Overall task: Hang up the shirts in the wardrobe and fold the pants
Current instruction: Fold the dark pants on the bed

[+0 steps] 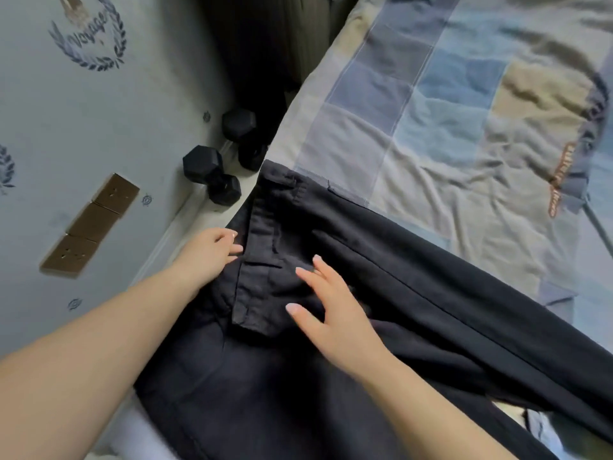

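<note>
Dark navy pants (414,277) lie spread on the bed, waistband toward the bed's left edge and legs running to the lower right. My left hand (209,250) sits at the waistband's edge over the side of the bed, its fingers loosely curled and touching the cloth. My right hand (331,303) lies flat on the seat of the pants with straight, spread fingers. A grey shirt with orange lettering (544,134) lies crumpled on the bed at the upper right.
The bed carries a blue, beige and grey patchwork cover (414,104). Two black hex dumbbells (212,174) lie on the floor between the bed and the wall. The wall at left has brown socket plates (93,224).
</note>
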A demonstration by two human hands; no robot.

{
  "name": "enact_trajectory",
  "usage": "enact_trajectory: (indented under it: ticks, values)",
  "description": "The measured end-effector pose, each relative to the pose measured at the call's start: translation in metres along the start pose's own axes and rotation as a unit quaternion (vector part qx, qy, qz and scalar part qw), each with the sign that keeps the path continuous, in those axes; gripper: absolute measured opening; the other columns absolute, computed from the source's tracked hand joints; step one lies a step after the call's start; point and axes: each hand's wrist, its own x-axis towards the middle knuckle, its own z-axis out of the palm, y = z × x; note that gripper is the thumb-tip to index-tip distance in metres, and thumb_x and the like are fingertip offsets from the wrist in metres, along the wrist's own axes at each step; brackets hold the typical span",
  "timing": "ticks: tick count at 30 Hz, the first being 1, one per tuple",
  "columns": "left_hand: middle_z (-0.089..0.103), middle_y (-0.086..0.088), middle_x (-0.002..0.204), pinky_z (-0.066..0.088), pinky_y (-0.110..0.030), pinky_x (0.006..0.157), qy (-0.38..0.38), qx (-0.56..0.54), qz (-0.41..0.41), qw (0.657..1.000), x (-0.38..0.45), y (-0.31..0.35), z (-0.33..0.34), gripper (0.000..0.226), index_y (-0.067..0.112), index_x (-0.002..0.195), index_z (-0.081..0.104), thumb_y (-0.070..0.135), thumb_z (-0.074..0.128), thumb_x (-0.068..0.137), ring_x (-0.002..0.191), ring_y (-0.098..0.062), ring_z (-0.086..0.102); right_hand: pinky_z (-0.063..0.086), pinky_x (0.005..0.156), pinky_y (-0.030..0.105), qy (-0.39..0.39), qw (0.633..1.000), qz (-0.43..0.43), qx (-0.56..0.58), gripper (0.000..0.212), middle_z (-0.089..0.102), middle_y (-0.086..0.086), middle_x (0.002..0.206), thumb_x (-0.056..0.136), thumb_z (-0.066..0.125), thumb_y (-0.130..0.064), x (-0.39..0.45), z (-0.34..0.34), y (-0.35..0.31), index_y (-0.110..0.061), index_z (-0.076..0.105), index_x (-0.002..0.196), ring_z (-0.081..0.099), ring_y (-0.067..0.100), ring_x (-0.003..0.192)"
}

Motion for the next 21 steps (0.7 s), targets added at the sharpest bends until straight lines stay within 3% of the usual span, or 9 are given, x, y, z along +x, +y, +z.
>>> enact_trajectory:
  ticks: [3,5,8,10,12,14,16,19,21]
  values:
    - [0.064,-0.002,0.11,0.039,-0.02,0.063,-0.003,-0.032,-0.008,0.999,0.019,0.021,0.007,0.035,0.018,0.123,0.054,0.038,0.037,0.101,0.087,-0.01,0.061,0.035,0.092,0.007,0.193,0.98,0.038,-0.039,0.043,0.034,-0.007,0.149,0.09,0.059,-0.025,0.022,-0.047,0.033,-0.023,0.052,0.133,0.058,-0.004,0.093]
    - [0.063,0.001,0.111,0.043,-0.022,0.067,-0.01,-0.02,0.017,1.0,0.032,0.03,0.014,0.036,0.018,0.123,0.054,0.042,0.045,0.098,0.09,-0.009,0.061,0.036,0.083,0.014,0.22,0.963,0.082,-0.134,0.044,0.042,-0.003,0.143,0.09,0.059,-0.027,0.03,-0.081,0.056,-0.023,0.053,0.133,0.059,0.005,0.075]
    - [0.06,-0.005,0.12,0.051,-0.036,0.089,0.034,0.012,0.043,0.998,0.052,0.042,0.028,0.053,0.013,0.135,0.047,0.033,0.064,0.089,0.104,-0.02,0.06,0.043,0.082,0.03,0.165,0.943,0.121,-0.264,0.052,0.049,-0.006,0.133,0.088,0.059,-0.045,0.029,-0.108,0.089,-0.031,0.048,0.136,0.059,0.018,0.101]
    - [0.06,-0.009,0.123,0.048,-0.039,0.097,0.09,0.049,0.054,0.993,0.062,0.045,0.037,0.058,0.011,0.134,0.049,0.028,0.072,0.083,0.104,-0.025,0.06,0.043,0.076,0.031,0.15,0.933,0.118,-0.306,0.056,0.05,-0.007,0.128,0.086,0.06,-0.05,0.028,-0.114,0.102,-0.032,0.046,0.137,0.057,0.022,0.107]
    - [0.066,-0.011,0.108,0.052,-0.039,0.084,0.125,0.046,0.059,0.989,0.067,0.046,0.047,0.043,0.011,0.12,0.06,0.026,0.073,0.082,0.093,-0.028,0.064,0.04,0.07,0.029,0.158,0.927,0.114,-0.32,0.06,0.049,-0.005,0.125,0.084,0.061,-0.052,0.031,-0.117,0.11,-0.03,0.045,0.137,0.058,0.023,0.104]
    - [0.061,-0.005,0.071,0.046,-0.03,0.052,0.118,0.005,0.079,0.99,0.07,0.046,0.053,0.011,0.015,0.09,0.066,0.025,0.069,0.085,0.06,-0.018,0.058,0.04,0.071,0.028,0.168,0.93,0.107,-0.31,0.062,0.049,-0.005,0.122,0.081,0.06,-0.058,0.037,-0.115,0.113,-0.029,0.049,0.134,0.058,0.02,0.103]
    - [0.052,0.001,0.061,0.032,-0.018,0.037,0.107,-0.029,0.1,0.989,0.074,0.049,0.055,0.018,0.018,0.074,0.058,0.024,0.064,0.09,0.041,-0.004,0.051,0.041,0.073,0.028,0.162,0.94,0.073,-0.292,0.064,0.052,-0.008,0.117,0.076,0.056,-0.067,0.039,-0.108,0.114,-0.029,0.057,0.128,0.057,0.016,0.1]
    - [0.058,0.005,0.075,0.034,-0.011,0.034,0.066,-0.076,0.13,0.986,0.077,0.063,0.049,0.017,0.018,0.079,0.055,0.019,0.055,0.096,0.052,0.003,0.065,0.042,0.083,0.036,0.132,0.911,-0.008,-0.389,0.053,0.058,-0.003,0.11,0.074,0.063,-0.062,0.039,-0.1,0.12,-0.027,0.066,0.113,0.056,0.022,0.1]
    - [0.059,0.009,0.075,0.042,-0.01,0.04,0.056,-0.083,0.156,0.983,0.076,0.074,0.048,0.018,0.021,0.079,0.056,0.019,0.055,0.096,0.058,0.001,0.068,0.035,0.089,0.035,0.119,0.89,0.006,-0.439,0.037,0.058,-0.004,0.106,0.078,0.064,-0.055,0.039,-0.1,0.123,-0.029,0.066,0.104,0.052,0.023,0.102]
